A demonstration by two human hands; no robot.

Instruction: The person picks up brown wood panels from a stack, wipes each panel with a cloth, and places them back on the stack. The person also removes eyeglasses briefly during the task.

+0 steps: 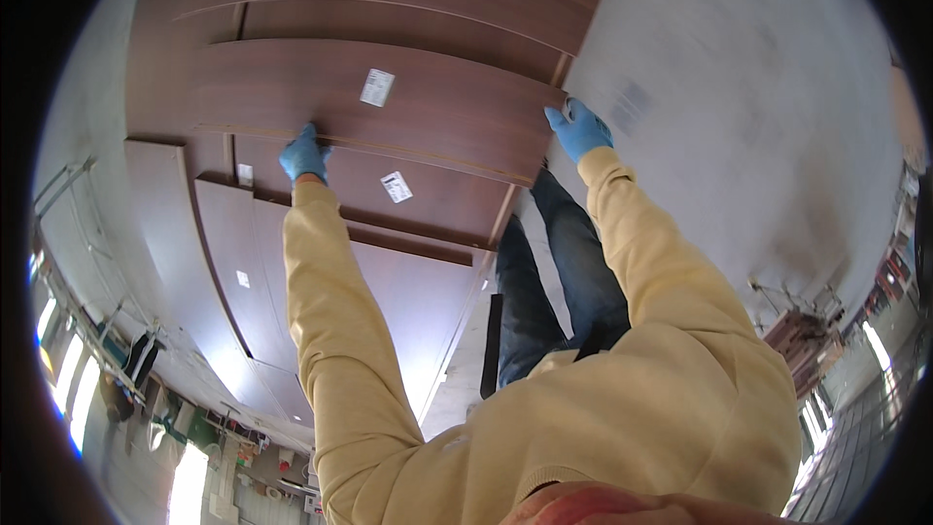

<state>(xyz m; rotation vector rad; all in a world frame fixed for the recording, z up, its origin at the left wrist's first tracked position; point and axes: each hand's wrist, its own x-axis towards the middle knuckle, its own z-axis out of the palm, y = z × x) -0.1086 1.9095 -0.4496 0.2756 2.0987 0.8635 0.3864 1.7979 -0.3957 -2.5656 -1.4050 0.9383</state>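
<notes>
While I am bending over the stack of brown panels (pixel 292 262), my left hand (pixel 304 156) and right hand (pixel 579 128) are gripping the top panel (pixel 389 122) by its near edge. It is lying barely raised, so moving it remains.

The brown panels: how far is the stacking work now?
Done: several brown panels already lie stacked on the floor. In hand: the left hand and right hand, in blue gloves, grip the top panel at opposite edges. Left: that panel is not released yet.
</notes>
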